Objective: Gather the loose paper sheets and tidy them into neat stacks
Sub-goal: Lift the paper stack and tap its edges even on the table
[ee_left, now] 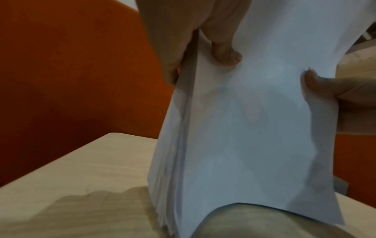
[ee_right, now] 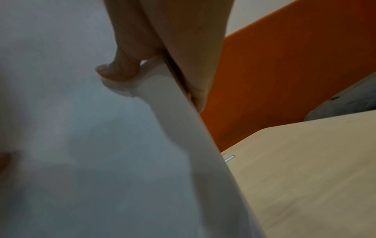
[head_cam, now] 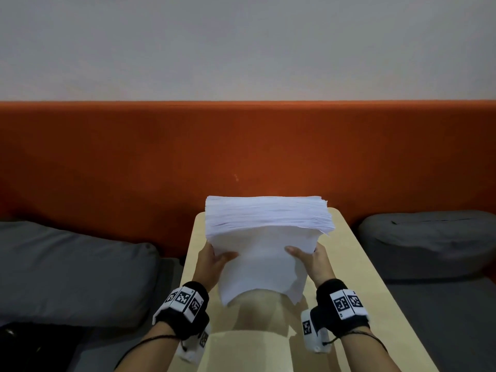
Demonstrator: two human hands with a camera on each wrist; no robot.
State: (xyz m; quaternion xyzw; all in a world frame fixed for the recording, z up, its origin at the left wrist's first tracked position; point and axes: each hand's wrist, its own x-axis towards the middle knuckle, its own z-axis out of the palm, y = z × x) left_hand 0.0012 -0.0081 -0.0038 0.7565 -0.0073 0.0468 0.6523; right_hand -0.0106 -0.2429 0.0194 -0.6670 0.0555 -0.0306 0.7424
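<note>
A thick stack of white paper sheets stands upright on its lower edge on the pale wooden table. Its upper edge is fanned and uneven, and the near sheet bows up at the bottom. My left hand grips the stack's left side, thumb on the near face, fingers behind. My right hand grips the right side the same way. In the left wrist view the stack meets the table and both thumbs press its face. In the right wrist view my thumb dents the stack.
An orange upholstered backrest runs behind the narrow table. A grey cushion lies at the left and another at the right. A dark object sits at the lower left. The table's edges are close on both sides.
</note>
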